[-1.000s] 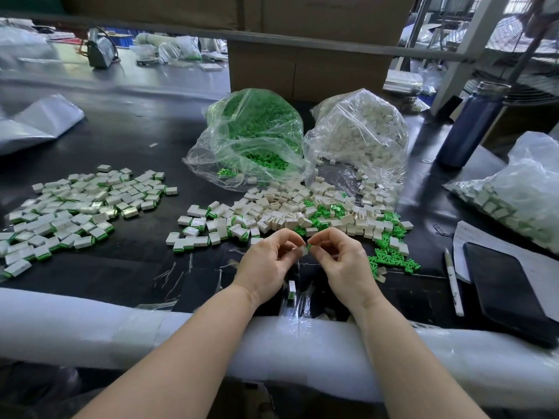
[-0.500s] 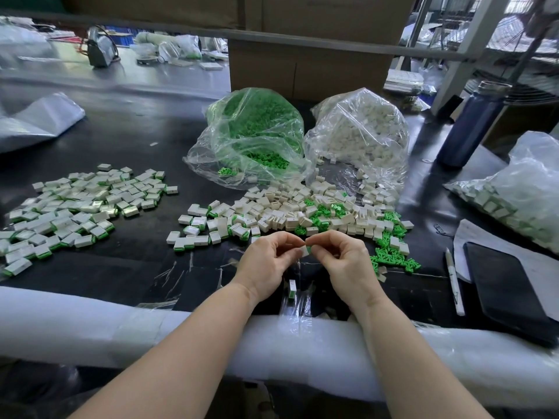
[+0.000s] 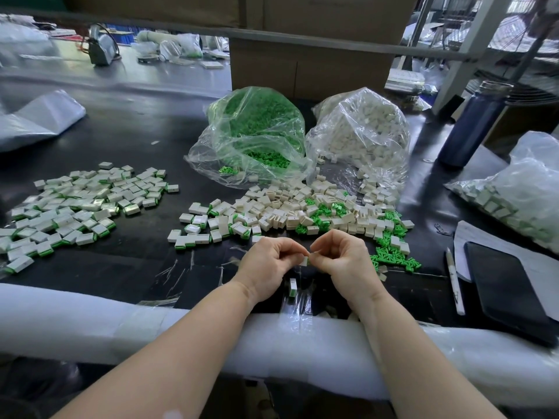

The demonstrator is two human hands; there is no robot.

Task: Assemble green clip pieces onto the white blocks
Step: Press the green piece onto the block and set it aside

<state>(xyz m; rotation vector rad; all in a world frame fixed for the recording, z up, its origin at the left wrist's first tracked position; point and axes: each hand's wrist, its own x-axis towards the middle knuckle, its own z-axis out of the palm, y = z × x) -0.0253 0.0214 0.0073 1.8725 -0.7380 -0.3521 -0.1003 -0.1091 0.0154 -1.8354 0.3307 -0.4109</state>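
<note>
My left hand (image 3: 270,265) and my right hand (image 3: 341,259) meet near the table's front edge, fingers curled, and together pinch one small white block (image 3: 304,261). Any green clip on it is hidden by my fingertips. A finished block with a green end (image 3: 292,287) lies just below my hands. Behind them spreads a heap of loose white blocks (image 3: 290,207) mixed with green clips (image 3: 393,258). A large pile of assembled blocks (image 3: 75,204) covers the left of the black table.
Two clear bags stand at the back, one of green clips (image 3: 257,131) and one of white blocks (image 3: 363,131). A blue bottle (image 3: 472,125), another bag of blocks (image 3: 520,195), a pen (image 3: 453,282) and a phone (image 3: 508,288) lie right. White foam padding (image 3: 90,322) lines the front edge.
Both hands have stayed in place and keep working the same block between the fingertips; the fingers shifted only slightly. Nothing else moved.
</note>
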